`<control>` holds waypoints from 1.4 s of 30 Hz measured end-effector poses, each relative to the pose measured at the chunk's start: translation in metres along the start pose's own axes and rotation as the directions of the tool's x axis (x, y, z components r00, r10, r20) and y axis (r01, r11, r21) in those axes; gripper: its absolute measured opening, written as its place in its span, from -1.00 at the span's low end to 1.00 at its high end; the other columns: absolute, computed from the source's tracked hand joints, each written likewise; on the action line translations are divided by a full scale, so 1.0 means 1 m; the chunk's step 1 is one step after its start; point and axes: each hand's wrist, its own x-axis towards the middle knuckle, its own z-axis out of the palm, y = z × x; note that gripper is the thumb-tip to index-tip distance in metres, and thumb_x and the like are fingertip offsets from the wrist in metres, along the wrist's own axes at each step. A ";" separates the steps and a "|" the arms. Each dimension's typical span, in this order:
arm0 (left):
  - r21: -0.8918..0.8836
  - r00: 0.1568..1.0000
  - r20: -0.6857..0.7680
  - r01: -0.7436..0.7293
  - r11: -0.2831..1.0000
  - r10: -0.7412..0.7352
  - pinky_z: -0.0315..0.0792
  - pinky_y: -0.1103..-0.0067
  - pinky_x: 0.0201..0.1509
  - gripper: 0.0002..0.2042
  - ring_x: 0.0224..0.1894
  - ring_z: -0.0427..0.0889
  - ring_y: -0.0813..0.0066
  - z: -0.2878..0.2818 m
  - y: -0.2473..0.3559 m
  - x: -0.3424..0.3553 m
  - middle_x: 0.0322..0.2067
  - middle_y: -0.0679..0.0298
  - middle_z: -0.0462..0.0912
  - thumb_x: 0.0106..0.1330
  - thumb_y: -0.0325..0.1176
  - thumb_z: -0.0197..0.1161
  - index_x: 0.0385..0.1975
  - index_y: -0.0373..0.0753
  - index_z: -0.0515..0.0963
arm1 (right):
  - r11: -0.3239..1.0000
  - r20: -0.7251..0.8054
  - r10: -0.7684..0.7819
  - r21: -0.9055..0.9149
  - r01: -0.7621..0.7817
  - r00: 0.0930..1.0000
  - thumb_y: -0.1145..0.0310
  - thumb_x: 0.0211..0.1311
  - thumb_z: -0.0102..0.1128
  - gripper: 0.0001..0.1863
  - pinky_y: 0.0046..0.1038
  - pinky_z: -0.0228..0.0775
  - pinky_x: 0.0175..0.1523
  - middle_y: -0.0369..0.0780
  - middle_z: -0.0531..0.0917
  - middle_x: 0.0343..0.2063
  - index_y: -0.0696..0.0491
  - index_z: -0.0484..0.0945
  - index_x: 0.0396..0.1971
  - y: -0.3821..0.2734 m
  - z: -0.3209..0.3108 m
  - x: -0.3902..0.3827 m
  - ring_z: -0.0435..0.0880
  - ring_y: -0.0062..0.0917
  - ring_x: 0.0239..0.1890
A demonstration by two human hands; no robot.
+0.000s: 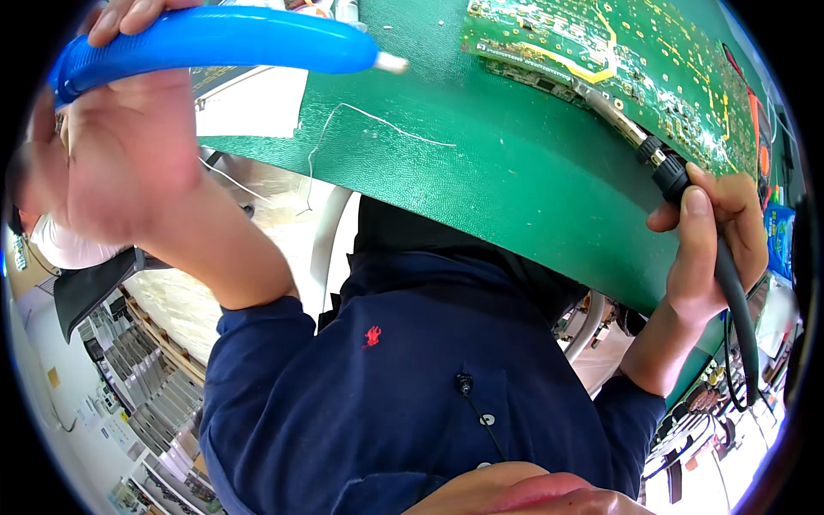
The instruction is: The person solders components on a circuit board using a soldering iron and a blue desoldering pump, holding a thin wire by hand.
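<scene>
My left hand is wrapped around a blue solder sucker at the upper left. The sucker's pale nozzle points right, over the table and apart from the boards. At the right, my right hand grips a soldering iron by its black handle, with the dark cable trailing down past the wrist. The iron's tip meets the near edge of a green circuit board in view; whether it touches is hard to tell. A second board edge shows just under the first one.
Across the green table mat lies a thin pale wire that hangs over the front edge. White paper is beneath the sucker. A person sits at the far left near a black chair. Cables and a blue packet crowd the right.
</scene>
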 end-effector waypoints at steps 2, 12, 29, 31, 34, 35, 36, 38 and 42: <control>-0.002 0.999 -0.017 -0.051 0.999 0.051 0.07 0.09 0.18 -0.66 -0.13 0.32 0.16 0.008 -0.019 -0.007 -0.29 0.06 0.28 0.15 -0.33 0.05 -0.15 -0.41 0.25 | 1.000 -0.018 -0.008 -0.010 0.008 1.000 0.57 0.08 0.06 -0.93 -0.70 0.28 -0.53 -0.22 0.51 -0.66 0.27 0.47 -0.46 0.000 0.002 0.000 0.49 -0.66 -0.69; 0.037 0.986 -0.057 -0.154 0.987 0.156 0.08 0.08 0.18 -0.68 -0.12 0.34 0.16 0.028 -0.085 -0.023 -0.28 0.06 0.30 0.19 -0.29 0.03 -0.16 -0.38 0.27 | 0.991 -0.095 0.115 -0.057 -0.121 0.989 0.46 0.10 -0.03 -0.76 -0.62 0.24 -0.54 -0.18 0.41 -0.65 0.37 0.47 -0.37 -0.003 0.006 -0.003 0.41 -0.59 -0.74; 0.078 0.976 -0.114 -0.178 0.981 0.186 0.10 0.07 0.19 -0.69 -0.09 0.35 0.16 0.032 -0.106 -0.037 -0.25 0.06 0.34 0.25 -0.24 0.00 -0.17 -0.36 0.29 | 0.987 -0.124 0.143 -0.056 -0.151 0.982 0.31 0.10 0.05 -0.77 -0.60 0.29 -0.53 -0.04 0.51 -0.58 0.18 0.40 -0.38 -0.001 0.009 -0.009 0.44 -0.56 -0.70; 0.098 0.972 -0.120 -0.192 0.977 0.203 0.10 0.07 0.19 -0.69 -0.09 0.35 0.16 0.036 -0.100 -0.038 -0.25 0.06 0.34 0.26 -0.23 0.00 -0.17 -0.36 0.30 | 0.994 -0.032 0.099 -0.034 -0.100 0.995 0.38 0.12 0.04 -0.81 -0.59 0.31 -0.54 -0.03 0.50 -0.59 0.18 0.38 -0.34 -0.002 0.001 -0.006 0.45 -0.55 -0.69; 0.104 0.968 -0.127 -0.203 0.974 0.215 0.11 0.07 0.19 -0.69 -0.09 0.36 0.16 0.035 -0.099 -0.039 -0.24 0.06 0.34 0.27 -0.22 -0.01 -0.18 -0.36 0.30 | 0.997 0.000 0.031 -0.074 -0.030 1.000 0.42 0.13 0.02 -0.84 -0.58 0.27 -0.58 -0.06 0.46 -0.67 0.19 0.36 -0.35 0.002 0.000 -0.005 0.41 -0.56 -0.72; 0.093 0.971 -0.123 -0.195 0.976 0.205 0.11 0.07 0.19 -0.69 -0.08 0.36 0.15 0.033 -0.102 -0.038 -0.24 0.06 0.35 0.27 -0.22 -0.01 -0.18 -0.36 0.30 | 0.991 -0.058 0.024 -0.132 -0.031 0.998 0.38 0.12 0.01 -0.82 -0.59 0.21 -0.61 -0.08 0.42 -0.74 0.21 0.36 -0.40 0.004 0.005 -0.006 0.37 -0.56 -0.76; 0.081 0.973 -0.119 -0.190 0.978 0.199 0.11 0.07 0.19 -0.69 -0.08 0.36 0.15 0.032 -0.106 -0.039 -0.24 0.06 0.35 0.28 -0.22 -0.01 -0.18 -0.35 0.30 | 0.989 -0.077 0.020 -0.142 -0.031 0.997 0.36 0.11 0.01 -0.80 -0.59 0.18 -0.62 -0.09 0.40 -0.77 0.22 0.37 -0.42 0.005 0.007 -0.007 0.35 -0.56 -0.78; 0.077 0.975 -0.120 -0.177 0.981 0.185 0.11 0.07 0.19 -0.69 -0.08 0.36 0.15 0.032 -0.108 -0.039 -0.23 0.06 0.35 0.28 -0.21 -0.01 -0.18 -0.35 0.31 | 0.995 -0.071 0.017 -0.102 -0.024 0.997 0.34 0.11 0.01 -0.79 -0.58 0.15 -0.63 -0.11 0.39 -0.81 0.22 0.37 -0.45 0.006 0.009 -0.006 0.33 -0.57 -0.80; 0.088 0.977 -0.133 -0.159 0.983 0.169 0.12 0.07 0.19 -0.69 -0.07 0.36 0.15 0.037 -0.104 -0.039 -0.23 0.06 0.36 0.30 -0.20 -0.02 -0.18 -0.35 0.31 | 0.999 -0.018 -0.010 -0.040 0.009 1.000 0.34 0.11 0.03 -0.78 -0.58 0.16 -0.62 -0.12 0.40 -0.81 0.22 0.37 -0.45 0.005 0.008 -0.002 0.34 -0.57 -0.80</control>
